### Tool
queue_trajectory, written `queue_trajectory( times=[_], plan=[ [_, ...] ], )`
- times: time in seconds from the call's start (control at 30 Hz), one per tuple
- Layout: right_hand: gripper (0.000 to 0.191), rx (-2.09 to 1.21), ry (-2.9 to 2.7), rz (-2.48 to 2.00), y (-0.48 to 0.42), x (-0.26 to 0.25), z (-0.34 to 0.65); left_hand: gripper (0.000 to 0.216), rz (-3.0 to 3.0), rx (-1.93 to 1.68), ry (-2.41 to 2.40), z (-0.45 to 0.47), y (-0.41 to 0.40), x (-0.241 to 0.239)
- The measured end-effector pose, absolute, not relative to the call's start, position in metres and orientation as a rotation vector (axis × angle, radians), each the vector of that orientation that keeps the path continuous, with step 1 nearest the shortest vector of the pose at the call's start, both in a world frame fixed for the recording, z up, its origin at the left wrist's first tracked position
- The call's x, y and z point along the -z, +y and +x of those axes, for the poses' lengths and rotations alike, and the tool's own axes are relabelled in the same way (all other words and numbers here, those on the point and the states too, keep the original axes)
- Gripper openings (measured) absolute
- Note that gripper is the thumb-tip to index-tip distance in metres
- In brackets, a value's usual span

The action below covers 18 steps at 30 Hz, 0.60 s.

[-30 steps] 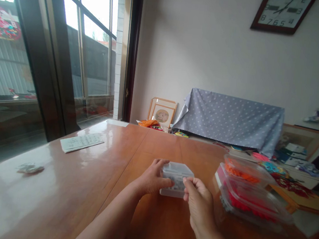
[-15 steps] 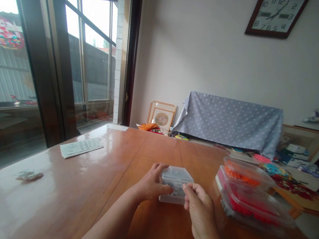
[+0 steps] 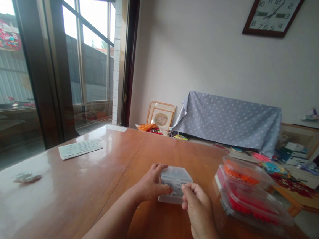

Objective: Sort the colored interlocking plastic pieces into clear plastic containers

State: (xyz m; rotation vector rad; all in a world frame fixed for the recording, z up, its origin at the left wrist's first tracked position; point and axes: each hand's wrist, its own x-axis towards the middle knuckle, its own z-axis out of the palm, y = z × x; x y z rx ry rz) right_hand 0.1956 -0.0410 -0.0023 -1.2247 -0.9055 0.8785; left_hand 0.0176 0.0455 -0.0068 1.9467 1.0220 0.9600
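A small clear plastic box (image 3: 176, 177) with a lid sits on the brown wooden table (image 3: 88, 188) in front of me. My left hand (image 3: 150, 183) grips its left side, fingers curled round the edge. My right hand (image 3: 197, 208) pinches the box's near right corner with bent fingers. Small pale contents show through the box wall, too small to name.
Stacked clear containers (image 3: 246, 190) with red and orange contents stand right of the box. A printed sheet of paper (image 3: 79, 148) and a crumpled scrap (image 3: 26, 176) lie at the left. A dotted grey cloth (image 3: 228, 119) covers furniture by the wall; windows run along the left.
Both hands keep their hold on the box, which has barely shifted. The view has tilted slightly upward.
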Motion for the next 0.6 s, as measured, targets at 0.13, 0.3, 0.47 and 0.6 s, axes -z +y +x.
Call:
queue_trajectory(
  times=[0.13,0.3,0.47,0.6],
  plan=[
    [0.033,-0.914,-0.911,-1.237,-0.0422,0.0017,0.1964,0.081,1.960,-0.956,1.026,0.0177,0.0458,0.0066],
    [0.030,-0.939,-0.909,-1.236,-0.0436,0.0022,0.1975,0.080,1.976,-0.931,1.043,0.0182,0.0452,0.0042],
    [0.030,-0.912,-0.942,-1.232,-0.0441,0.0058,0.1972,0.078,1.985,-0.934,1.049,0.0189,0.0430,0.0017],
    [0.033,-0.947,-0.930,-1.200,-0.0426,0.0068,0.1959,0.077,1.989,-0.932,1.055,0.0194,0.0410,0.0000]
  ],
)
